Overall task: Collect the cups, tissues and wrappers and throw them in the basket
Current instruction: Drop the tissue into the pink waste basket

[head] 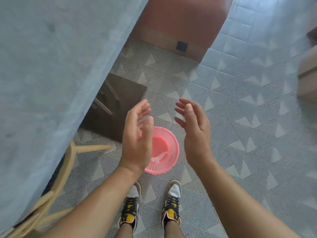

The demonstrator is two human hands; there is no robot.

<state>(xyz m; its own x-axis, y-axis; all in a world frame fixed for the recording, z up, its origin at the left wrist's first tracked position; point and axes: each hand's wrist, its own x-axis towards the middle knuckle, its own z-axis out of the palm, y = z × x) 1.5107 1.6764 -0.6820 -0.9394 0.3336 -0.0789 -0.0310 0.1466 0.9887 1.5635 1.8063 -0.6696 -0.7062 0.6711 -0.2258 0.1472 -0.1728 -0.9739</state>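
The cloth-covered table (42,66) has its edge running diagonally down the left, with a wooden chair (68,162) against it. The patterned floor (240,117) lies open to the right. The pink basket (173,148) stands on the floor just ahead of the shoes (172,203). The left hand (137,134) overlaps its left rim and the right hand (193,131) hovers beside its right rim, both loosely spread and holding nothing. A clear wrapper (159,157) lies inside against the near wall.

Grey table (42,66), wooden chair (56,182) (blurred), shoes (172,208)

pink basket (169,148), grey triangle-patterned floor (240,117)
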